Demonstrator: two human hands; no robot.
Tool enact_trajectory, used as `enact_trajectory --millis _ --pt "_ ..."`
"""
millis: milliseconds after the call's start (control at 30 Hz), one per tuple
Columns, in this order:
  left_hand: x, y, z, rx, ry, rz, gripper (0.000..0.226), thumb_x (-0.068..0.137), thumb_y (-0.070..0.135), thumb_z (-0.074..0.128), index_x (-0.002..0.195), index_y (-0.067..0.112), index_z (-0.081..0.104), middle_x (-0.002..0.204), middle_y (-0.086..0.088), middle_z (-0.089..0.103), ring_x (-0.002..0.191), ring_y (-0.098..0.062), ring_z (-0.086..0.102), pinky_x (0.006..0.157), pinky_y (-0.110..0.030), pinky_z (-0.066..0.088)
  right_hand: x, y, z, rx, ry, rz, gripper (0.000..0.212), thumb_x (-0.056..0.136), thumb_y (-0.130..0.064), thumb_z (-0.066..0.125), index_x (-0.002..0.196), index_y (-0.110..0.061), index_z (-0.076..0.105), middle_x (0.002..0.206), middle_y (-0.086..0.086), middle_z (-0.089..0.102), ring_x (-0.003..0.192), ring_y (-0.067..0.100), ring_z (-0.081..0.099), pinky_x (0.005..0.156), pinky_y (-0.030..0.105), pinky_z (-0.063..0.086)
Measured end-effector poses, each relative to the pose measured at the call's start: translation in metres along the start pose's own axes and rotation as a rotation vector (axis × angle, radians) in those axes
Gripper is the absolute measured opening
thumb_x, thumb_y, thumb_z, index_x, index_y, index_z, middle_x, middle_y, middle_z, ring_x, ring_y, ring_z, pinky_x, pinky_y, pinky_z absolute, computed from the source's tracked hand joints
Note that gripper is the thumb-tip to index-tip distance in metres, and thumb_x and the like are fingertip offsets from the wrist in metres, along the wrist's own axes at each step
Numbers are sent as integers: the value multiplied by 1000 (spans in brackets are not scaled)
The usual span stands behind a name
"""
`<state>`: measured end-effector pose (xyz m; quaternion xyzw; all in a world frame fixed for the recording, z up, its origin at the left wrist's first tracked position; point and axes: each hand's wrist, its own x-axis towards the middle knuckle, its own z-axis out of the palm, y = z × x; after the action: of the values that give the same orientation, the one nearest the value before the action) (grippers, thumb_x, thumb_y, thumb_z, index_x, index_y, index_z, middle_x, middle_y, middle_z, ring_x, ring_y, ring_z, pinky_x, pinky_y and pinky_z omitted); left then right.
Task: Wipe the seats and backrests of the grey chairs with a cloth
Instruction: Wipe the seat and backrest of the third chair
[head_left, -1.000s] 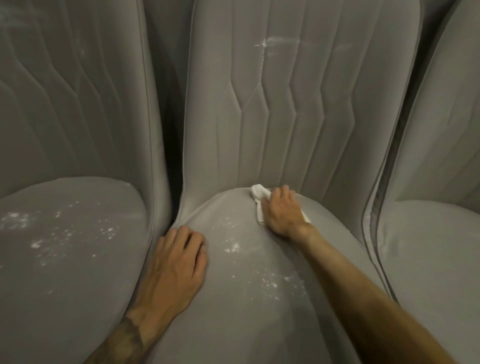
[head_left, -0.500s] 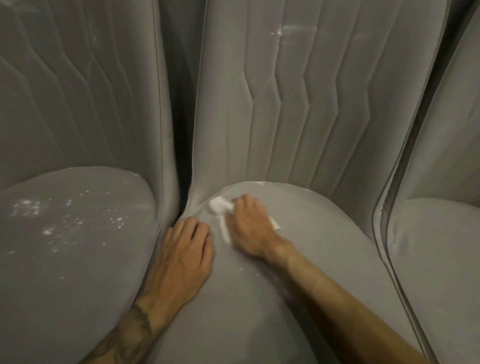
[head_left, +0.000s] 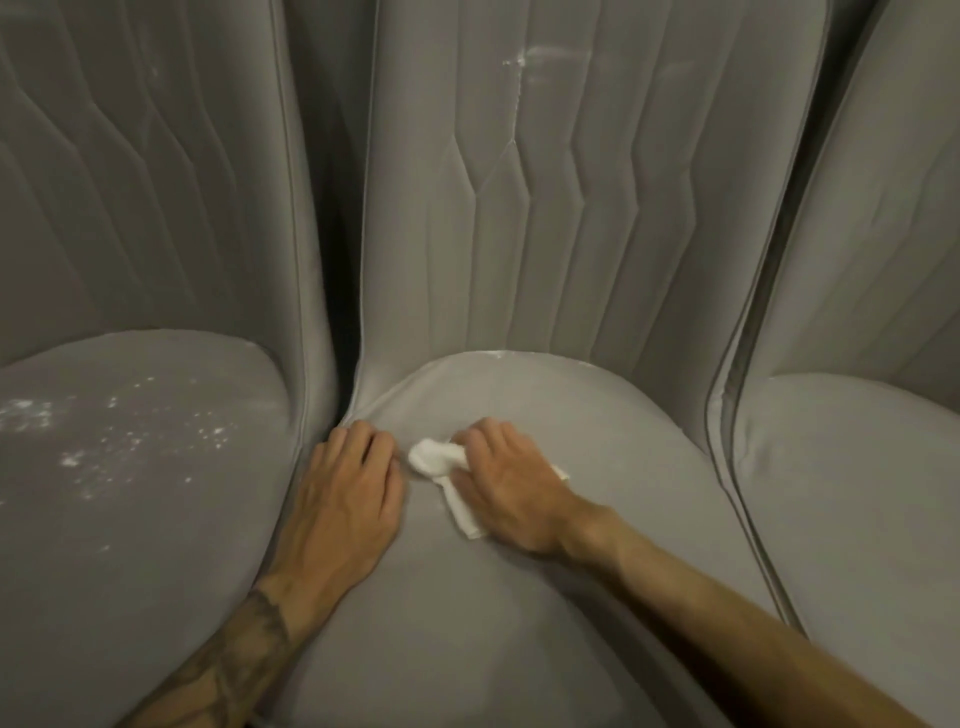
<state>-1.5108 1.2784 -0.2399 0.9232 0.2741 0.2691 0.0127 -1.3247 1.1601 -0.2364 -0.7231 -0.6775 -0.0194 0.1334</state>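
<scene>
- Gripping the cloth (head_left: 434, 460) under the curled fingers of the right hand (head_left: 511, 488), pressing it onto the far-left part of the middle seat (head_left: 519, 623).
- Resting the left hand (head_left: 348, 493) released and flat at that seat's left edge, just beside the cloth, holding nothing.
- Looking nearly done on the middle seat: no specks showing on its bare fabric, only a faint white trace at the far rim.
- Awaiting wiping on the middle backrest (head_left: 571, 208), carrying a white smear (head_left: 519, 61) high up.
- Awaiting wiping on the left seat (head_left: 130, 519), scattered with white specks (head_left: 130, 441).
- Showing no dirt on the right chair (head_left: 857, 493); wiped or not, impossible to tell.
- Showing no brand, label or readable writing anywhere.
</scene>
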Motion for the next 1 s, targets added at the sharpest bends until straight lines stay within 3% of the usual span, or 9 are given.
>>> enact_trajectory --millis 133,200,300,400,467,600,667,833,1000 --pt "0 1 0 2 -12 5 16 101 21 44 86 18 48 90 -5 46 81 -28 44 72 -47 39 -31 82 -34 -33 38 389 34 106 -30 40 131 -9 49 124 13 51 111 34 49 96 43 36" --pt "0 1 0 3 -16 -1 15 100 21 45 86 18 48 91 -5 47 81 -27 43 71 -47 39 -31 80 -37 -150 44 508 36 106 -29 36 130 -6 48 125 16 52 112 36 49 98 45 37" --pt "0 -1 3 9 -28 -4 13 99 20 46 86 18 47 91 -6 47 82 -28 43 72 -47 38 -20 11 -12 -88 102 280 28 99 -24 42 109 -3 58 104 19 58 90 38 54 78 48 46" --pt "1 -2 3 21 -32 -6 13 99 21 44 87 17 48 92 -8 48 82 -30 45 72 -48 39 -35 -20 -7 6 52 32 31 101 -33 42 119 -11 55 109 11 55 93 29 49 80 43 39" --pt "1 -1 3 27 -49 -7 15 100 23 42 88 17 49 93 -8 48 83 -31 45 73 -51 41 -46 15 -24 6 64 115 31 104 -31 44 126 -11 53 117 11 53 101 29 49 88 43 38" --pt "1 0 -1 26 -60 -13 17 101 23 42 88 16 49 94 -9 49 83 -32 45 73 -53 41 -64 84 -50 -141 54 500 36 106 -32 35 131 -9 48 124 13 50 110 30 48 98 40 36" --pt "2 1 -2 28 -64 -13 16 101 22 43 87 16 49 93 -10 48 83 -32 45 73 -53 41 -64 62 -37 -140 61 477 35 106 -33 34 126 -9 49 121 13 49 106 31 47 95 43 38" --pt "1 2 -5 6 -72 -15 15 99 22 43 87 14 50 92 -12 49 81 -34 45 72 -53 41 -87 5 -25 -18 2 121 35 104 -38 35 126 -15 49 118 6 51 98 25 49 86 40 42" --pt "1 5 -9 11 -70 -11 17 99 21 42 88 12 51 92 -15 50 82 -36 46 73 -55 40 -111 54 -51 -222 36 474 38 107 -35 30 132 -11 46 124 10 48 106 30 47 95 43 38"
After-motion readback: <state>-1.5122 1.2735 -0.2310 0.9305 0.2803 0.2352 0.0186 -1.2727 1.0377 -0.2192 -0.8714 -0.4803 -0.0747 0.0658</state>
